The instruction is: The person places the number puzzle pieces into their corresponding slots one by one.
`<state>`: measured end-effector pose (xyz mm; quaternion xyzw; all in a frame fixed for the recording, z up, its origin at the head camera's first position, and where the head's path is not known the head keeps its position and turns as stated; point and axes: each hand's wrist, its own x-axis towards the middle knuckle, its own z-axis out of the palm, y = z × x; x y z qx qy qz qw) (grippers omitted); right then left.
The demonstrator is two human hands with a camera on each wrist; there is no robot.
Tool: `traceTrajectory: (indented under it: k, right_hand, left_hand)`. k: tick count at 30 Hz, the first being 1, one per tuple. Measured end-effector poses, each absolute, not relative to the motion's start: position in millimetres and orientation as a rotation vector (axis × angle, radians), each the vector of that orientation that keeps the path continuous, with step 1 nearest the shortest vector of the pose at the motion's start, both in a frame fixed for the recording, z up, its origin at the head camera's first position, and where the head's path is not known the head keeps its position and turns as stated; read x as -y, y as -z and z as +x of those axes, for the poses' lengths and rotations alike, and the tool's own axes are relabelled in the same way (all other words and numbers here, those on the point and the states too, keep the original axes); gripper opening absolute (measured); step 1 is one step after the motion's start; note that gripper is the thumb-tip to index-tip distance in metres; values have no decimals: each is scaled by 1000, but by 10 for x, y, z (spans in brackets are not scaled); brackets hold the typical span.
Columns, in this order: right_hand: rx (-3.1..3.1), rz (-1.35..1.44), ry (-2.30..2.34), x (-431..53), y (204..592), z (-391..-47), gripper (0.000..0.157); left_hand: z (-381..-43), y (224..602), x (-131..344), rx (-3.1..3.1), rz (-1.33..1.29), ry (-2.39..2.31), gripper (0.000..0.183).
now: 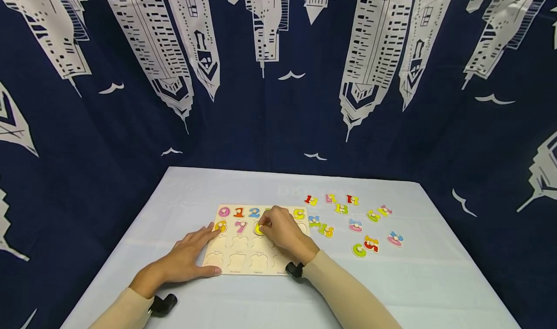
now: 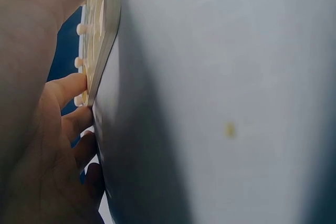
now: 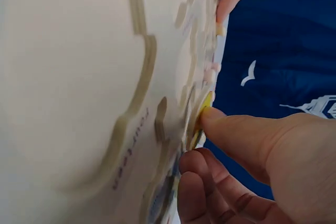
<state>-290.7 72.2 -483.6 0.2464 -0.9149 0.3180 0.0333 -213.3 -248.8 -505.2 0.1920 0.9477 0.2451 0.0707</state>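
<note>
White tabletop (image 1: 270, 300) holds 1 board (image 1: 237, 260) and 12 scattered number pieces (image 1: 371, 245).

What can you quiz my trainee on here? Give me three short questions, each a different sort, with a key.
1. Fill in the colour: the right hand pinches a ___ piece.

2. Choose one. In the head view, the loose pieces lie:
A) left of the board
B) right of the board
C) on the board

3. True or false: the left hand touches the board.

Key:
1. Yellow.
2. B.
3. True.
</note>
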Motion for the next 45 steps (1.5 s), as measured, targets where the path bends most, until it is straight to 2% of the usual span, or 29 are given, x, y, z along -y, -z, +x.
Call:
traceTrajectory:
  k: [21,25,33,40,45]
  right_hand:
    - [2836,748,-967,-671,4873,-3053,8]
    - [2860,722,-998,-760,4881,-2990,14]
    - [2813,750,-1037,-1259,4719,-2800,18]
    - [2822,845,-1031,-2008,4684,-2592,19]
    - [2841,773,-979,-2504,4703,-2485,21]
  left_hand:
    - [-2138,5026,2478,-2846,578,-745,112]
    - [-2120,5038,2477,-2838,571,-738,112]
    - [-2113,5033,2472,-2843,569,-726,112]
    - [-2104,5034,2474,-2834,576,-747,112]
    - [-2104,5043,2497,-2850,576,-745,112]
